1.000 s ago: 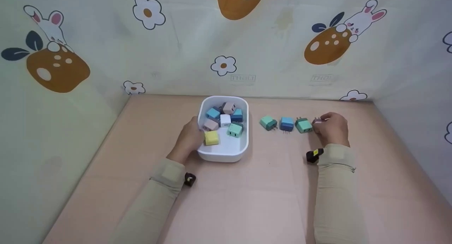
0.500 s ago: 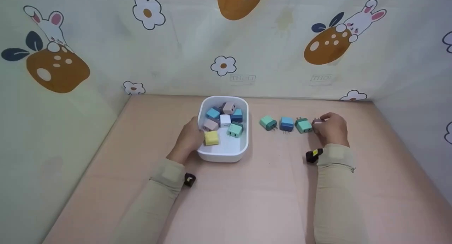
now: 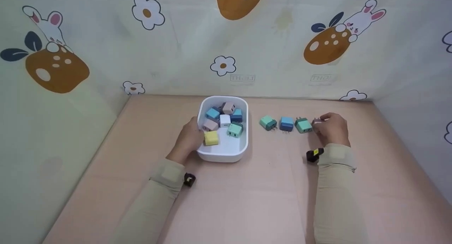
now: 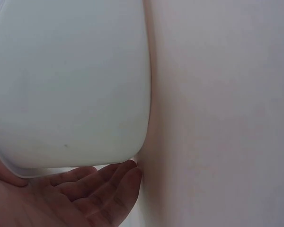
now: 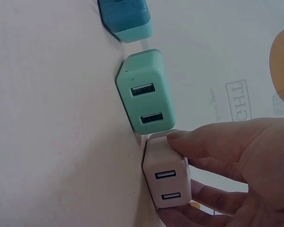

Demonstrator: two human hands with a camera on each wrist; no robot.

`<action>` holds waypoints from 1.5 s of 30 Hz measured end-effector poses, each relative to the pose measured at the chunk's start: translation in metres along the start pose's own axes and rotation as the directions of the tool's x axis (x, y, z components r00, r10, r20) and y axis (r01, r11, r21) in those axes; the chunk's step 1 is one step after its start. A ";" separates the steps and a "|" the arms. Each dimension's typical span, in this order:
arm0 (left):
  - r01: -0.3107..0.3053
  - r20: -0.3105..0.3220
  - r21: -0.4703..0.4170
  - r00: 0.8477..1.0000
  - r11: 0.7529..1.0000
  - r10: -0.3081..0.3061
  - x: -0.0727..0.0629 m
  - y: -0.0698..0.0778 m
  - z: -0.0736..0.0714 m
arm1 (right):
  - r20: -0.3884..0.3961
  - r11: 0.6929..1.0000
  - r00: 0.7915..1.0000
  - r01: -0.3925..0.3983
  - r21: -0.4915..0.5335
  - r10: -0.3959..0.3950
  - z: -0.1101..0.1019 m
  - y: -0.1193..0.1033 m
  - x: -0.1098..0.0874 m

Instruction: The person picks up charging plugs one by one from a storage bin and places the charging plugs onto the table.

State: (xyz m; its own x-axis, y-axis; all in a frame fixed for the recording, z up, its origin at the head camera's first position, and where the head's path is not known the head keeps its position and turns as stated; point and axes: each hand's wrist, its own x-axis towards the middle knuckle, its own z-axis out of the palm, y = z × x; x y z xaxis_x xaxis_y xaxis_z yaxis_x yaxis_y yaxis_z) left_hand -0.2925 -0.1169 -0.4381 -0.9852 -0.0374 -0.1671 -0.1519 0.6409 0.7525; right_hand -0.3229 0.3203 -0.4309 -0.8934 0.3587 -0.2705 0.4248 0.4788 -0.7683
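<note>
A white plastic bin (image 3: pixel 223 158) holds several small USB charger plugs, among them a yellow one (image 3: pixel 211 138), a white one (image 3: pixel 225 120) and a green one (image 3: pixel 235 130). My left hand (image 3: pixel 190 136) grips the bin's left side; in the left wrist view its fingers (image 4: pixel 109 189) lie against the outer wall. To the right, my right hand (image 3: pixel 332 129) pinches a pink USB charger (image 5: pixel 168 177) between thumb and fingers, at the end of a row. Right beside it sits a green charger (image 5: pixel 146 94) with two USB ports, and farther left a blue one (image 3: pixel 286 124).
Another green charger (image 3: pixel 268 122) stands at the row's left end, between the bin and the blue charger. A patterned wall covering (image 3: pixel 190 42) rises behind the peach table covering (image 3: pixel 240 201), and walls close in both sides.
</note>
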 end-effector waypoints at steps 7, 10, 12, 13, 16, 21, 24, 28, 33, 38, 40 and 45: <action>-0.039 -0.017 -0.007 0.999 0.999 0.039 -0.001 -0.002 -0.001 | 0.005 0.998 0.999 0.045 -0.050 -0.045 -0.004 0.000 -0.003; -0.046 -0.017 -0.006 0.999 0.999 0.046 0.000 -0.004 -0.001 | 0.008 0.998 0.999 0.050 -0.043 -0.050 -0.005 -0.002 -0.004; -0.036 -0.013 -0.011 0.999 0.999 0.036 -0.001 -0.003 -0.001 | 0.014 0.999 0.999 0.036 -0.006 -0.036 -0.006 -0.003 -0.006; -0.030 -0.011 -0.012 0.999 0.999 0.030 0.000 -0.003 -0.001 | 0.016 1.000 0.999 0.029 0.004 -0.029 -0.006 -0.004 -0.007; -0.016 -0.004 -0.010 1.000 1.000 0.016 -0.001 -0.001 -0.001 | 0.004 0.999 0.999 0.032 -0.020 -0.032 -0.009 -0.006 -0.010; -0.001 0.003 -0.016 1.000 1.000 0.001 0.000 0.000 -0.001 | -0.027 0.994 0.996 0.084 -0.075 -0.086 -0.015 -0.014 -0.015; 0.000 0.004 -0.022 1.000 1.000 0.000 0.001 -0.001 0.000 | -0.049 0.987 0.991 0.121 -0.104 -0.126 -0.018 -0.020 -0.017; 0.004 0.005 -0.011 1.000 1.000 -0.004 0.001 -0.001 0.000 | -0.072 0.978 0.982 0.166 -0.123 -0.176 -0.019 -0.029 -0.020; -0.001 0.006 -0.003 1.000 1.000 0.001 0.001 -0.002 -0.001 | -0.087 0.966 0.968 0.224 -0.127 -0.235 -0.018 -0.041 -0.026; -0.052 -0.008 -0.006 0.999 0.999 0.052 0.001 -0.005 0.000 | -0.089 0.959 0.961 0.251 -0.131 -0.263 -0.013 -0.048 -0.033; -0.068 -0.014 -0.008 0.998 0.998 0.068 0.000 -0.006 0.000 | -0.090 0.958 0.960 0.254 -0.131 -0.266 -0.011 -0.050 -0.034; -0.060 -0.014 -0.010 0.998 0.998 0.060 0.000 -0.005 -0.001 | -0.089 0.953 0.956 0.265 -0.145 -0.279 -0.008 -0.056 -0.037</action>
State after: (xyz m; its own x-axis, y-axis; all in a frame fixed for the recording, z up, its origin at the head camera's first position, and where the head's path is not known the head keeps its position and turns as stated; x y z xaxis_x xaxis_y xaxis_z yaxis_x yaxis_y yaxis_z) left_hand -0.2915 -0.1207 -0.4413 -0.9936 -0.0095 -0.1127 -0.0931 0.6345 0.7673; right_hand -0.3120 0.2867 -0.3734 -0.9597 0.2810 0.0076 0.1897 0.6673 -0.7203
